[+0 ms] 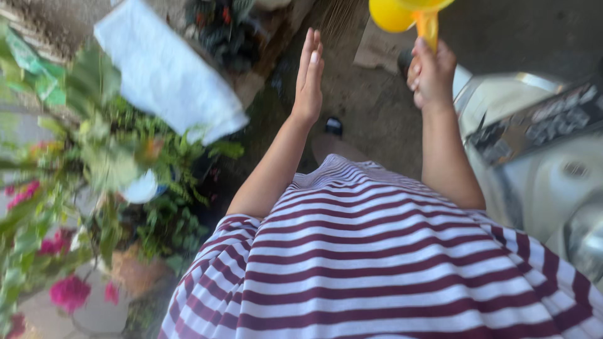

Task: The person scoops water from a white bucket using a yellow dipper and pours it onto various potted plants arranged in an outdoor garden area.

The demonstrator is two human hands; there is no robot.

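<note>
Gripped in the right hand [430, 74] at the upper right of the frame, a narrow yellow handle [428, 28] rises from the closed fist to a rounded yellow plastic vessel, probably a watering can [402, 11], which is cut off by the top edge. Fingers wrap fully round the handle; the thumb side faces the camera. Glossy, bright yellow plastic; what the can holds cannot be seen. Left hand [309, 78], upper centre, is flat and open, fingers straight and together, pointing up the frame; it holds nothing and touches nothing. Both forearms are bare and extend from a maroon-and-white striped garment [377, 263] filling the lower centre and right.

Left side of frame: blurred potted plants [107, 163] with green leaves and pink flowers [69, 292]; a brownish pot [135, 273] shows at lower left below the foliage, and a pale round object lies among the leaves. A white rectangular sheet or bag [166, 72] lies tilted at upper left, above the plants. Further dark foliage with red spots stands at top centre.

Right side: a silver-white scooter body [540, 169] with a dark patterned panel, just beside the right forearm. Ground [370, 107] is grey-brown concrete, outdoors, in daylight; a dark sandal toe [333, 125] shows below the left wrist.
</note>
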